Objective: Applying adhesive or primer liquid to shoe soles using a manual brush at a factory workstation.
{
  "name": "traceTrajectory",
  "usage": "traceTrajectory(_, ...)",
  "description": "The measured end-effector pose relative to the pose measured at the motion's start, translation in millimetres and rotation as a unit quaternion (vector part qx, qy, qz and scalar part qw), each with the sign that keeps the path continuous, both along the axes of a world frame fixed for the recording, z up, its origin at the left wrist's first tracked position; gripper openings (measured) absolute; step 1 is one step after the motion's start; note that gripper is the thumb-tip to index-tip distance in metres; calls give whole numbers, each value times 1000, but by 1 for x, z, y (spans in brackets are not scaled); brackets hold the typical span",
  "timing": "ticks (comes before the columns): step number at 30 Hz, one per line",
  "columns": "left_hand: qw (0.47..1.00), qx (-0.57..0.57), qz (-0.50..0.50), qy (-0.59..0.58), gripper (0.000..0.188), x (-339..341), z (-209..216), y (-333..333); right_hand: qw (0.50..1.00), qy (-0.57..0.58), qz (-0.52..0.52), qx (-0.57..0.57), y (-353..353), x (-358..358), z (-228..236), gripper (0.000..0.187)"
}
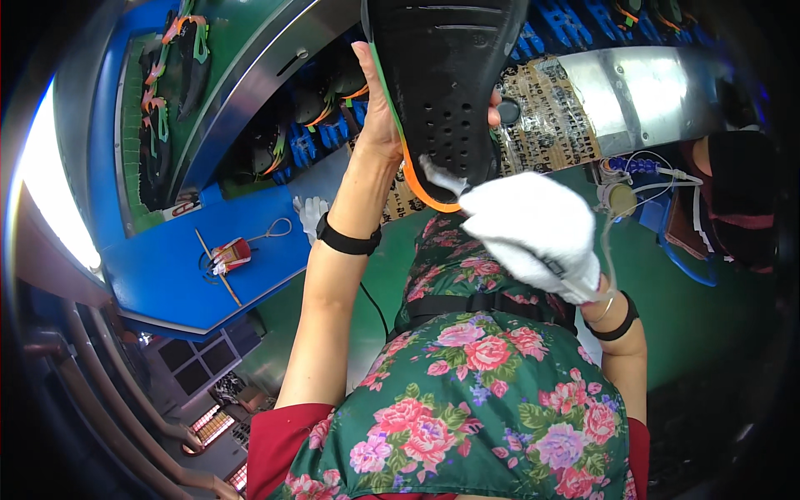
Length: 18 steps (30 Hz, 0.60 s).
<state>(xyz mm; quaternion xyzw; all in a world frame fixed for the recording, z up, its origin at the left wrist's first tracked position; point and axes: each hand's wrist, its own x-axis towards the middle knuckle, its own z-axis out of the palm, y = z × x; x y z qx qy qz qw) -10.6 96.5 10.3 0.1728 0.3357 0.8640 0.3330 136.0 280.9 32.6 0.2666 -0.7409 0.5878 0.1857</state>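
My bare left hand (382, 125) grips a black shoe sole (446, 83) from behind, thumb along its left edge and fingertips showing at its right. The sole is held upright, with rows of small holes toward its near end and an orange and green rim. My right hand (533, 229), in a white glove, is closed at the sole's near end. A thin greyish piece with a dark tip (443, 176) juts from its fingers over the holes; whether it is a tool or a glove fingertip I cannot make out.
Behind the sole runs a curved metal rail (658, 92) with printed tape (546, 112), and black shoe parts on blue holders (312, 137). On the left, a blue table (158, 258) bears a red container (232, 254) and a stick. A white glove (312, 215) lies near my left forearm. Tubing hangs at right.
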Motion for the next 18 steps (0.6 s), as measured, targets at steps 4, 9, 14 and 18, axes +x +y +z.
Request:
traceTrajectory(4, 1000, 3, -7, -3, 122, 1, -2, -1, 956, -172, 129, -199, 0, 7, -2, 20)
traceTrajectory(9, 1000, 2, -28, -5, 122, -1, -5, -6, 984, -138, -25, -111, 1, 3, -1, 18)
traceTrajectory(14, 995, 4, -99, -17, 123, -15, -19, -13, 997, -63, 53, 1, -3, -1, 0, 23)
traceTrajectory(18, 986, 0, -157, -63, 104, -2, -24, -14, 953, -172, 215, -124, 8, -3, -3, 15)
